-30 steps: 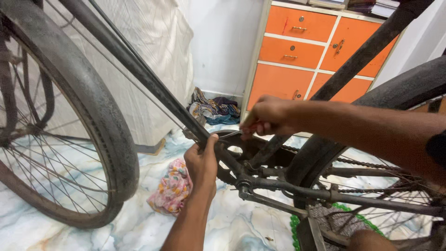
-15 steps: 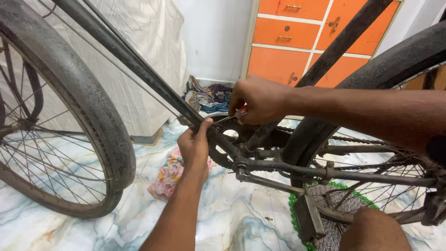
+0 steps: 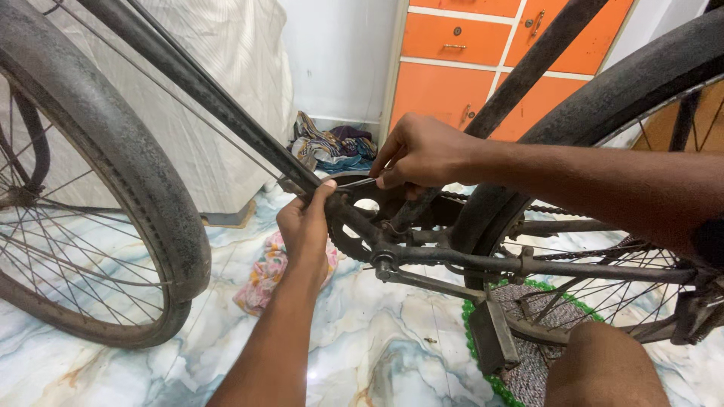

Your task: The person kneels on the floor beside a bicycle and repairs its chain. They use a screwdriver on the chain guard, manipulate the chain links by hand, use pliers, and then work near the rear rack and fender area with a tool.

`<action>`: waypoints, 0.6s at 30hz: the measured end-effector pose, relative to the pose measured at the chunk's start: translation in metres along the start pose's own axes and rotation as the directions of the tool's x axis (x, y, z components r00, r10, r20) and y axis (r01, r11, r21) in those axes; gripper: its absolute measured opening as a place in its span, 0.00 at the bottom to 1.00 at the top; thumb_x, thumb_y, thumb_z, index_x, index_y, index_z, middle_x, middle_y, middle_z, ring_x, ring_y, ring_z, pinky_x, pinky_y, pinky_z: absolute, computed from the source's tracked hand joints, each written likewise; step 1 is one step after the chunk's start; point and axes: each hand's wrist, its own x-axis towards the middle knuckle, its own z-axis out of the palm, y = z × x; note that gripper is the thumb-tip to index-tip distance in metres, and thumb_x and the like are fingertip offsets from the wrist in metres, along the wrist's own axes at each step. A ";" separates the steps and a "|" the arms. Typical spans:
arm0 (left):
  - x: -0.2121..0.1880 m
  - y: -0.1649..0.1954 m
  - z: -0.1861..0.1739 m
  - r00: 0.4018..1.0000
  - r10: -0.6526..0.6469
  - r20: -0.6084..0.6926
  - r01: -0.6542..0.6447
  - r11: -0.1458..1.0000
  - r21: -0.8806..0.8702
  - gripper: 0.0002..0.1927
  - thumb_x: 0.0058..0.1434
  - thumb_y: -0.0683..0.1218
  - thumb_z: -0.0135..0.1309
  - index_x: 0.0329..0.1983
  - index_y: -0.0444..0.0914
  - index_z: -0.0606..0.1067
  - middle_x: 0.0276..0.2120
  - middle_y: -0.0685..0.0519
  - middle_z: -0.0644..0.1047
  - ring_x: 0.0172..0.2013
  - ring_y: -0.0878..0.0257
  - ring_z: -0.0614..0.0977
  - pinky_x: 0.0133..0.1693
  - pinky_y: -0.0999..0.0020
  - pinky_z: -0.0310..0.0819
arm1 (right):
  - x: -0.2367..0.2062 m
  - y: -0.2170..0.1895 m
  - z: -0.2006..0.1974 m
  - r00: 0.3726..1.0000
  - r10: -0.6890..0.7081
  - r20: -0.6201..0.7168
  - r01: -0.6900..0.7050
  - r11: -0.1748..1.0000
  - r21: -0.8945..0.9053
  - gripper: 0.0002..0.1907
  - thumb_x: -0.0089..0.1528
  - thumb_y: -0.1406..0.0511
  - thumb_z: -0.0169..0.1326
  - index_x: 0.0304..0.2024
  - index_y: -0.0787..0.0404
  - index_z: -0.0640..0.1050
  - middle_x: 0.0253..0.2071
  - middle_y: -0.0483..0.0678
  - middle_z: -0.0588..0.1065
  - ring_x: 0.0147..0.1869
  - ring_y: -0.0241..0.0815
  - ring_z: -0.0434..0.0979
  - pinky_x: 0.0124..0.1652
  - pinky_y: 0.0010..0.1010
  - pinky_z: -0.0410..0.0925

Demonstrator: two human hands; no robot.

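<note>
So my right hand [image 3: 422, 154] has its fingers pinched shut on a thin metal tool [image 3: 358, 182], tip pointing left at the chainring [image 3: 354, 218]. My left hand [image 3: 304, 224] is curled round the chainring's near edge, thumb up against the tool's tip. Chainring sits at the bottom of the bike frame [image 3: 204, 90], between the front wheel [image 3: 143, 188] and back wheel [image 3: 603, 98]. A floral rag [image 3: 264, 275] lies on the marble floor [image 3: 362, 339] under my wrist, orange drawers [image 3: 452, 45] behind.

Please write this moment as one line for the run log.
left hand: grips chainring edge | right hand: holds thin metal tool at chainring top | bicycle frame | floor: marble, cloth
</note>
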 end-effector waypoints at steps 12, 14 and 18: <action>-0.001 0.000 0.000 1.000 -0.003 0.005 0.003 1.000 0.013 0.14 0.57 0.48 0.64 0.36 0.31 0.82 0.29 0.51 0.83 0.28 0.66 0.80 0.33 0.72 0.73 | -0.002 0.005 0.005 0.999 -0.034 -0.021 0.034 0.999 -0.019 0.13 0.58 0.68 0.61 0.45 0.65 0.85 0.30 0.53 0.84 0.22 0.36 0.79 0.26 0.30 0.74; -0.001 0.000 0.000 1.000 0.000 0.000 0.000 1.000 0.026 0.14 0.57 0.48 0.64 0.35 0.30 0.82 0.29 0.51 0.83 0.28 0.66 0.80 0.33 0.72 0.73 | -0.004 0.004 0.005 0.998 -0.045 -0.033 0.044 0.999 -0.010 0.12 0.58 0.68 0.61 0.44 0.65 0.85 0.29 0.54 0.84 0.22 0.37 0.79 0.26 0.30 0.74; 0.000 -0.001 0.000 1.000 -0.001 0.004 0.000 1.000 0.023 0.14 0.57 0.48 0.64 0.35 0.30 0.82 0.29 0.51 0.83 0.28 0.66 0.80 0.33 0.72 0.73 | -0.004 0.002 0.006 0.998 -0.046 -0.042 0.044 0.998 -0.034 0.12 0.58 0.67 0.61 0.44 0.65 0.85 0.29 0.53 0.84 0.21 0.37 0.79 0.26 0.31 0.74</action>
